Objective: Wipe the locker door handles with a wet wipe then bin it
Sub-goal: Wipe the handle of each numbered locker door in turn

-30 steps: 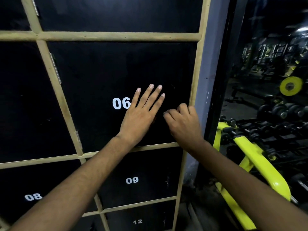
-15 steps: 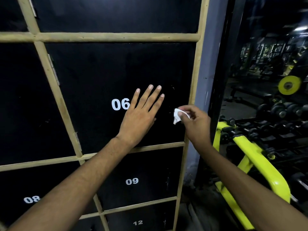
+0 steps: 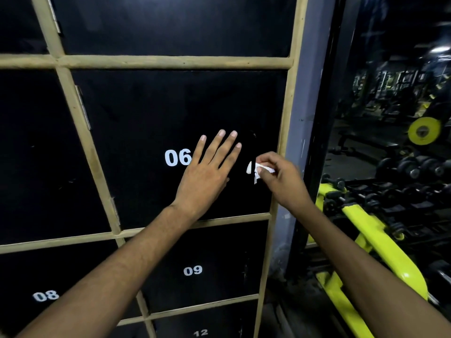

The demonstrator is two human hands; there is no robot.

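White crumpled wet wipe (image 3: 264, 170): likely handling light, limp; bunched middle suiting hold.
Right grip (image 3: 280, 178): pinching wipe tight against black door handle (image 3: 253, 143).
Left grip (image 3: 207, 172): fingers lying straight, pressing black locker door (image 3: 146, 113).

Matt black locker door (image 3: 151, 113) (frame (image 3: 170, 62) rough wood); crumpled paper-like wipe (image 3: 256, 170).

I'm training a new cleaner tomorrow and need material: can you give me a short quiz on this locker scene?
1. True or false: the left hand lies flat, fingers straight, on door 06.
2. Which hand pinches the wipe? A. left hand B. right hand
3. Fill in: the door below reads ___.

Key: 1 true; 2 B; 3 09.
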